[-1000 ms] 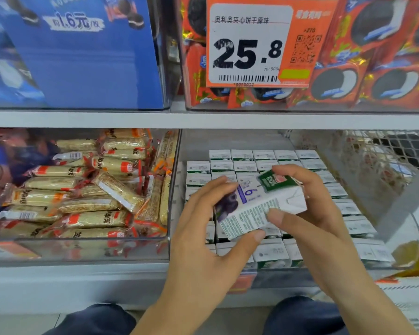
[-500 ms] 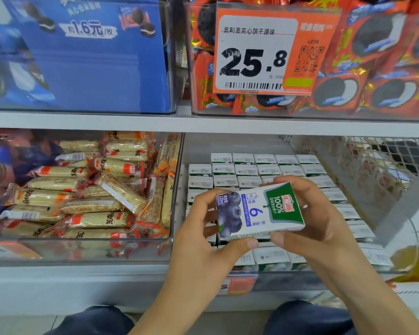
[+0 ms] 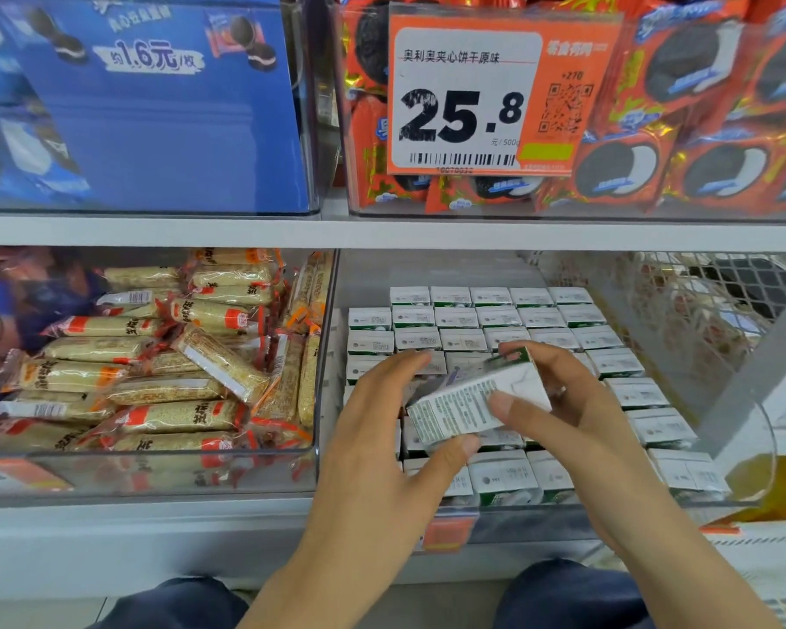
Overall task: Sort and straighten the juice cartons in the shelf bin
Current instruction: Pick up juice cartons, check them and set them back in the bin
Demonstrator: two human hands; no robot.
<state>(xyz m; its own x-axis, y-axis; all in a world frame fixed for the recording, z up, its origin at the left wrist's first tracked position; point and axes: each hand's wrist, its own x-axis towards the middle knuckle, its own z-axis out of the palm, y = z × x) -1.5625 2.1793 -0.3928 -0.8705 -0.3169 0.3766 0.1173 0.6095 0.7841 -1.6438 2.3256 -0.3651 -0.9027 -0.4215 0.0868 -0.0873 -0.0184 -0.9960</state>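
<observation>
- Jointly, both hands held one tilted juice carton point(image 3: 477, 404) above the shelf bin point(image 3: 563, 503).
- Left hand point(image 3: 382, 429): fingers curled, thumb beneath.
- Right hand point(image 3: 563, 401): fingers pinching the carton's end.

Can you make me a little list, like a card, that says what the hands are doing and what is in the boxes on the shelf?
Left hand: grip on the lower left end of the carton
Right hand: grip on the upper right end
Held carton: tilted, small-print side showing, above the rows
Juice bin: clear, white cartons standing in rows
Left bin: heaped snack bars
Price tag: 25.8
</observation>
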